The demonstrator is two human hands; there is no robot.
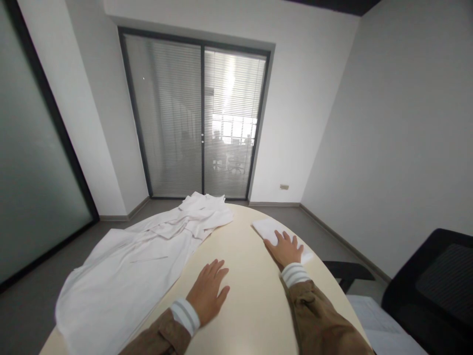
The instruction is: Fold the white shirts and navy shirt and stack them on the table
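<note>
My right hand (284,249) rests with spread fingers on a flat white piece (265,228), paper or folded cloth, near the right edge of the round table. Much of that piece is covered by the hand. My left hand (210,291) is over the middle of the table, palm down, thumb apart from the fingers, with nothing in it. To its left a white cloth garment (121,281) lies spread along the table, smooth at the near end and crumpled at the far end (201,212).
The cream tabletop (240,266) has a curved edge. A black office chair (432,291) stands at the right, with white sheets (384,325) beside it below table height. Beyond the table are a glass door with blinds (201,118) and a wall socket (284,187).
</note>
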